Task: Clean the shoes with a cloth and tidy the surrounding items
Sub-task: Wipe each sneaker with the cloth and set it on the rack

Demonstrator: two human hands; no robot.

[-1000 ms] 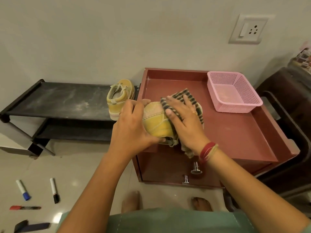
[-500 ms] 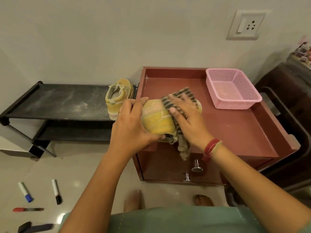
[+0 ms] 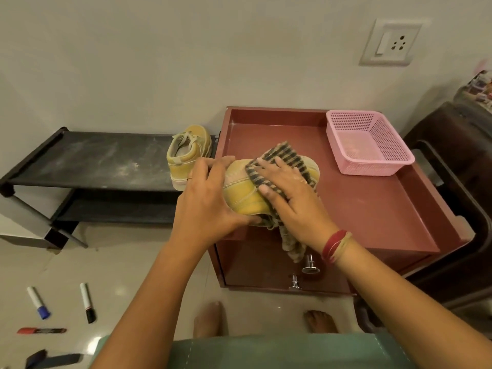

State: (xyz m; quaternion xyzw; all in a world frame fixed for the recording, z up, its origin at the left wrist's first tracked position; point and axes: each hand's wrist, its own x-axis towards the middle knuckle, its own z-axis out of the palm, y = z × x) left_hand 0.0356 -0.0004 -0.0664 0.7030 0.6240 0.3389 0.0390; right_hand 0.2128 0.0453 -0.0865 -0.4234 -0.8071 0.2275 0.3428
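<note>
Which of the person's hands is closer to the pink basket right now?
Right. The right hand presses the cloth on the shoe, nearer the pink basket; the left hand grips the shoe's other end, farther left.

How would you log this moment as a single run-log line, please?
step: shoe wipe | left hand: grips yellow shoe | right hand: presses striped cloth on it | second shoe: on black rack

Yellow shoe [image 3: 239, 194] under striped cloth [image 3: 282, 156]; second shoe [image 3: 186, 162] upright on black shelf [image 3: 93, 161]
</note>
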